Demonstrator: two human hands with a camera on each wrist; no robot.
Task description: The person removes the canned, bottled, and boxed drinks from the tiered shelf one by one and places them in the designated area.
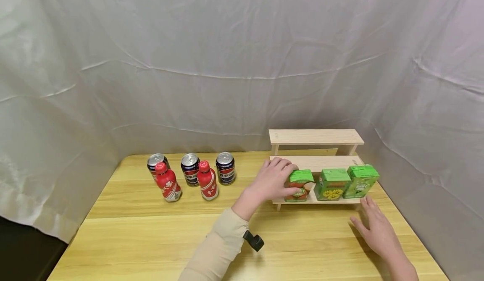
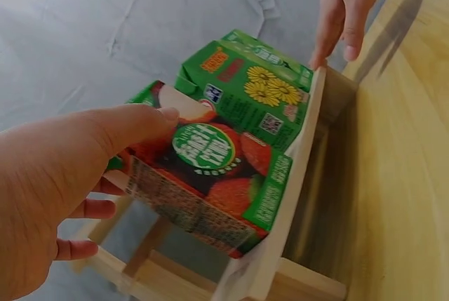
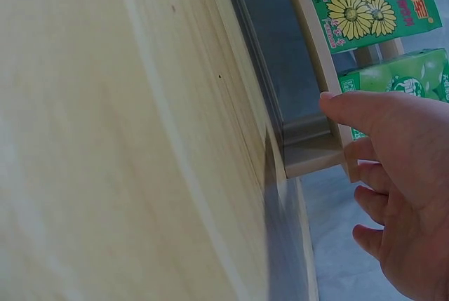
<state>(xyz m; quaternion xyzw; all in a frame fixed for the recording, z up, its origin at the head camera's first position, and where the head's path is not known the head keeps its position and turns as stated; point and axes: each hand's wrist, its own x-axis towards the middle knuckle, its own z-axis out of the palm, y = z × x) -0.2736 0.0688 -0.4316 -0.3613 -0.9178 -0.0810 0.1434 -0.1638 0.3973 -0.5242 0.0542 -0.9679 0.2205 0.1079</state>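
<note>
A small wooden tiered rack (image 1: 315,136) stands at the right of the table. On its lowest step sits a red-and-green drink carton (image 1: 298,192), which my left hand (image 1: 273,179) holds, thumb across the front face and fingers behind it. In the left wrist view that carton (image 2: 217,161) shows fruit pictures and leans slightly on the step. Beside it are a green carton with yellow flowers (image 1: 332,185) and a lighter green carton (image 1: 361,182). My right hand (image 1: 380,232) is by the step's right front end, fingers extended, fingertips right at the edge, holding nothing.
To the left stand three dark blue cans, one at the right (image 1: 225,169), one in the middle (image 1: 190,167) and one at the left (image 1: 156,160). Two red bottles, left (image 1: 168,184) and right (image 1: 208,183), stand before them. A grey curtain (image 1: 227,62) hangs behind the table.
</note>
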